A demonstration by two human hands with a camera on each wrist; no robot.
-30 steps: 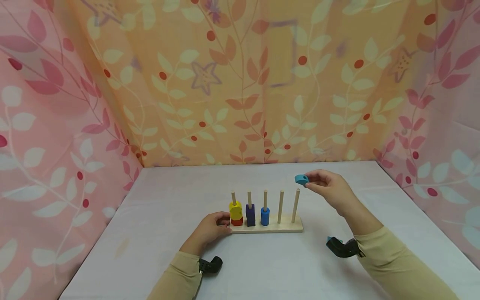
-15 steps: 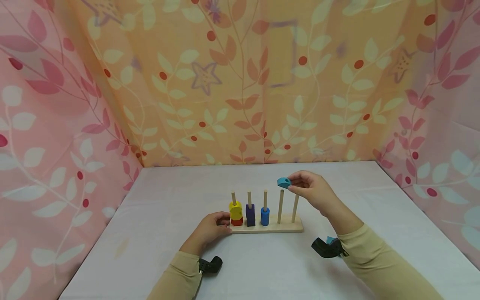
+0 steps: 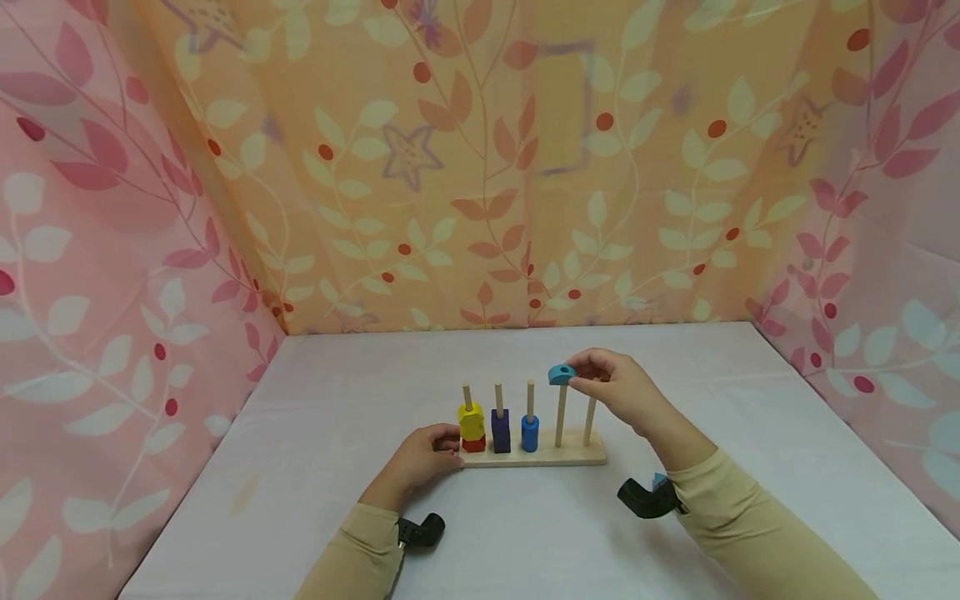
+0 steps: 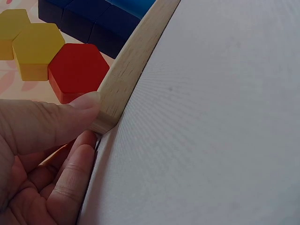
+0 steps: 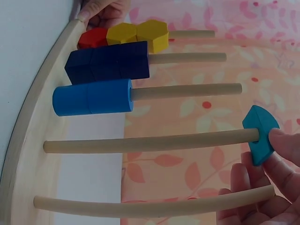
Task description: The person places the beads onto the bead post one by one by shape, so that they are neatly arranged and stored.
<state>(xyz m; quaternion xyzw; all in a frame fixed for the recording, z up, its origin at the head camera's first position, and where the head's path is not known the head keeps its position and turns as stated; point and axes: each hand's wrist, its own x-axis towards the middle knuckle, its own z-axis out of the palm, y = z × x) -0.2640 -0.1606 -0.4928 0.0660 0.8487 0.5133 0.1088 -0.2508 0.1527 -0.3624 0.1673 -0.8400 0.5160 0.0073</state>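
My right hand (image 3: 626,392) pinches a teal half-round block (image 3: 561,376) between thumb and fingers at the top of the fourth peg (image 3: 561,417) from the left. In the right wrist view, that peg's tip is right at the hole in the block (image 5: 260,136). My left hand (image 3: 422,460) grips the left end of the wooden pegboard base (image 4: 126,70), thumb on top and fingers curled below. Red (image 4: 79,70) and yellow (image 3: 471,422) hexagonal blocks sit on the first peg, navy square blocks (image 5: 108,62) on the second, blue round blocks (image 5: 93,97) on the third.
The fifth peg (image 5: 154,207) is bare and stands beside my right fingers. Another teal piece (image 3: 660,479) lies on the white table (image 3: 525,533), partly hidden behind the right wrist camera (image 3: 648,498). Patterned curtains (image 3: 480,208) enclose the back and sides.
My right hand has moved left with the teal block, from above the fifth peg to the fourth, and lowered slightly onto its tip. The left hand stays on the base.
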